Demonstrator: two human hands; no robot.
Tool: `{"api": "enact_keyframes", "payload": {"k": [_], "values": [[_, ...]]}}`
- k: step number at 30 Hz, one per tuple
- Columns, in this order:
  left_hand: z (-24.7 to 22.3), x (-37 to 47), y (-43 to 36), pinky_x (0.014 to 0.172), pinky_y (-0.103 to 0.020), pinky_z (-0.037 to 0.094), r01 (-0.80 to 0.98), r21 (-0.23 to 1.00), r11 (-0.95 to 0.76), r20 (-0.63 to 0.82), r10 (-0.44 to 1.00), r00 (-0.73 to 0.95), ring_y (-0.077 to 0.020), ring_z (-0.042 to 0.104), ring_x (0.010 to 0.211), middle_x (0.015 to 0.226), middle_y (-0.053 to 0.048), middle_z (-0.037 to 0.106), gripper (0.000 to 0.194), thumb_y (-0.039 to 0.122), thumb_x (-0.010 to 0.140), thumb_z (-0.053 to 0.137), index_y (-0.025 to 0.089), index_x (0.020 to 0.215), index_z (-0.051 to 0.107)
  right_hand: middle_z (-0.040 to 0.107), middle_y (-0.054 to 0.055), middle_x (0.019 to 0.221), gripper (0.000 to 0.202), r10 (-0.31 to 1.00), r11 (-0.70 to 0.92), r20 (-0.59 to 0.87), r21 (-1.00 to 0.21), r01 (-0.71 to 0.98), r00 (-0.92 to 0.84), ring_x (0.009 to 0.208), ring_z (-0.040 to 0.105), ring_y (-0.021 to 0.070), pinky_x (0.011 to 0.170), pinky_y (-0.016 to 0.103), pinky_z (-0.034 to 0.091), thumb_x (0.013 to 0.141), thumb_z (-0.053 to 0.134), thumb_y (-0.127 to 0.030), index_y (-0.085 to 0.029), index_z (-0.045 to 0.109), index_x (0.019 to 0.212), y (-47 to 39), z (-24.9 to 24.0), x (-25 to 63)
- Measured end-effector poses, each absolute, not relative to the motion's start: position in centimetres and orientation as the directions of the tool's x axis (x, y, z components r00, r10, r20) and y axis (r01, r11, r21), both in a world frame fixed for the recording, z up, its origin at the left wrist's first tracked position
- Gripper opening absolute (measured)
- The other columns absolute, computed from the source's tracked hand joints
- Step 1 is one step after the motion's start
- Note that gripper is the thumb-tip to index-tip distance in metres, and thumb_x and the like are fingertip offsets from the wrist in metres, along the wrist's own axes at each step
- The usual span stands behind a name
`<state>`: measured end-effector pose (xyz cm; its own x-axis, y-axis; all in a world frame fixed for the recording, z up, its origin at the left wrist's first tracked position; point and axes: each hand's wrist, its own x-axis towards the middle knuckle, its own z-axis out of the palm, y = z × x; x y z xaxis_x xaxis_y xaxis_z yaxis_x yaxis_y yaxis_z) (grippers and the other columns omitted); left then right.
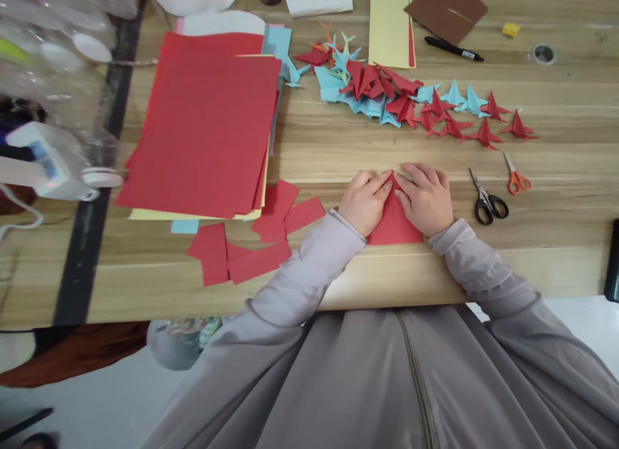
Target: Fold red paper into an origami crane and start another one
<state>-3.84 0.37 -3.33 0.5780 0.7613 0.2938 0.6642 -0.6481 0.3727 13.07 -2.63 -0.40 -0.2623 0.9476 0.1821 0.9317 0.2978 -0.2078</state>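
Observation:
A red sheet of paper [395, 224] lies on the wooden table in front of me, folded to a point at its far end. My left hand [366, 200] presses on its left side, fingertips near the point. On the right side, my right hand [425, 196] has its thumb and fingers on the paper by the same point. Both hands are closed on the paper's edges. Beyond them stand several folded red paper cranes [485, 134] and blue paper cranes [453, 94], in rows beside a heap of folded paper [360, 88].
Black-handled scissors [489, 204] and orange-handled scissors [517, 178] lie to the right. At left is a stack of red sheets [207, 133], with red paper offcuts [258, 260] nearer me. A black pen [454, 49], brown paper [447, 11] and yellow paper [391, 26] lie at the back.

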Motion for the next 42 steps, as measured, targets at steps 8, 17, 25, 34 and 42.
{"api": "enact_keyframes", "payload": {"k": [8, 17, 25, 34, 42], "values": [[-3.3, -3.8, 0.5, 0.088, -0.041, 0.043, 0.661, 0.333, -0.672, 0.297, 0.74, 0.603, -0.0216, 0.051, 0.096, 0.128, -0.012, 0.06, 0.046, 0.027, 0.099, 0.024, 0.014, 0.119, 0.063, 0.053, 0.013, 0.139, 0.042, 0.953, 0.284, 0.158, -0.164, 0.945, -0.259, 0.127, 0.042, 0.0296, 0.1, 0.048, 0.028, 0.098, 0.033, -0.031, -0.018, 0.055, 0.13, -2.8, -0.2, 12.6], [-1.7, -3.8, 0.0, 0.078, -0.046, 0.042, 0.713, 0.261, -0.651, 0.236, 0.759, 0.607, -0.0276, 0.051, 0.098, 0.129, -0.012, 0.061, 0.041, 0.025, 0.096, 0.031, 0.017, 0.122, 0.062, 0.053, 0.014, 0.137, 0.04, 0.947, 0.298, 0.18, -0.195, 0.935, -0.265, 0.126, 0.043, 0.0313, 0.1, 0.049, 0.029, 0.096, 0.036, -0.028, -0.018, 0.056, 0.13, -2.8, -0.3, 12.6], [-1.1, -3.9, 0.1, 0.081, -0.047, 0.042, 0.713, 0.28, -0.643, 0.207, 0.766, 0.609, -0.0286, 0.05, 0.1, 0.131, -0.011, 0.06, 0.036, 0.026, 0.093, 0.038, 0.015, 0.114, 0.066, 0.054, 0.015, 0.137, 0.046, 0.931, 0.353, 0.185, -0.224, 0.908, -0.316, 0.125, 0.043, 0.0332, 0.101, 0.049, 0.03, 0.093, 0.044, -0.04, -0.015, 0.055, 0.13, -2.5, -0.3, 13.7], [-1.5, -3.9, 0.1, 0.085, -0.047, 0.042, 0.69, 0.288, -0.664, 0.27, 0.748, 0.606, -0.0286, 0.051, 0.106, 0.127, -0.014, 0.061, 0.036, 0.023, 0.093, 0.037, 0.014, 0.112, 0.066, 0.068, 0.016, 0.116, 0.042, 0.912, 0.388, 0.237, -0.23, 0.893, -0.335, 0.114, 0.056, 0.0276, 0.096, 0.042, 0.04, 0.097, 0.035, -0.03, -0.011, 0.061, 0.123, -1.9, -0.7, 14.5], [-1.0, -3.5, -0.2, 0.082, -0.048, 0.042, 0.725, 0.262, -0.637, 0.203, 0.771, 0.603, -0.0289, 0.051, 0.102, 0.132, -0.012, 0.059, 0.034, 0.019, 0.092, 0.036, 0.016, 0.108, 0.065, 0.069, 0.016, 0.112, 0.039, 0.915, 0.368, 0.257, -0.219, 0.904, -0.31, 0.112, 0.058, 0.0271, 0.094, 0.041, 0.042, 0.097, 0.035, -0.028, -0.011, 0.065, 0.116, -1.9, -0.9, 14.1]]}}
